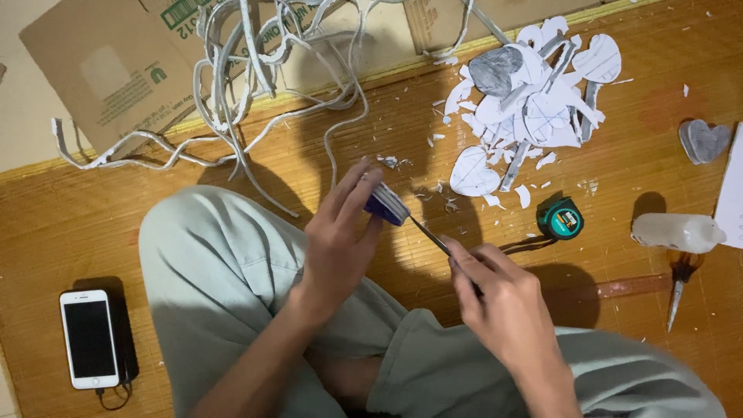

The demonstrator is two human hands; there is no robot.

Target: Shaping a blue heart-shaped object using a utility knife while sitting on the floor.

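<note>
— What's closest to the camera?
— The right hand (pixel 501 302), clamped round a thin knife (pixel 430 235), blade tip touching a small blue-and-white block (pixel 387 204).
— And that block?
— Pinched in the left hand (pixel 340 236), above the knees in pale green trousers (pixel 209 263).
— Around them?
— On the wooden floor (pixel 93 217): white phone (pixel 88 338) at left, paper heart cut-outs (pixel 534 93), a tape measure (pixel 560 218), a plastic bottle (pixel 676 231).

warm bright light | hard shadows on mat (pixel 93 217) | sharp focus
</note>
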